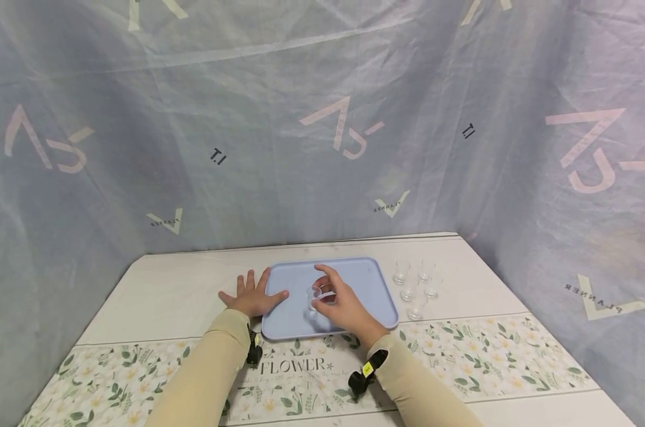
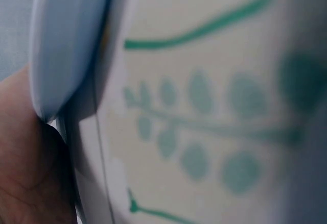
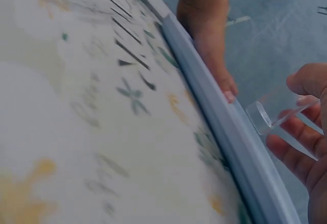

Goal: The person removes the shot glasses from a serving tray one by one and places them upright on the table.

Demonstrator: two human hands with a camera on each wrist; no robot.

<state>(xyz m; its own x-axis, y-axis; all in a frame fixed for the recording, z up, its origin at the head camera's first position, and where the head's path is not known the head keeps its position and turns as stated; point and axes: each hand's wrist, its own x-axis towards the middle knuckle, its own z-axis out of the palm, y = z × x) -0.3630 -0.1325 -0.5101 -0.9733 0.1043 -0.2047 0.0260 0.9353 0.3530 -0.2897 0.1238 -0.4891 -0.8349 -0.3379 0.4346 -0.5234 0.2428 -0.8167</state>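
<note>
My right hand (image 1: 341, 305) holds a small clear shot glass (image 1: 314, 293) between thumb and fingers, above the light blue tray (image 1: 287, 276). In the right wrist view the glass (image 3: 261, 117) lies tilted in the fingers, its thick base pointing away from the palm. Fingers spread wide, my left hand (image 1: 254, 299) rests at the tray's left edge, its thumb reaching over the rim. Only part of that hand (image 2: 30, 157) shows beside the blurred tray rim (image 2: 71, 40) in the left wrist view.
Several clear shot glasses (image 1: 408, 290) stand in a cluster on the table right of the tray. A white cloth (image 1: 184, 284) with a floral band covers the table. Grey-blue printed curtains (image 1: 280, 178) hang behind and at both sides.
</note>
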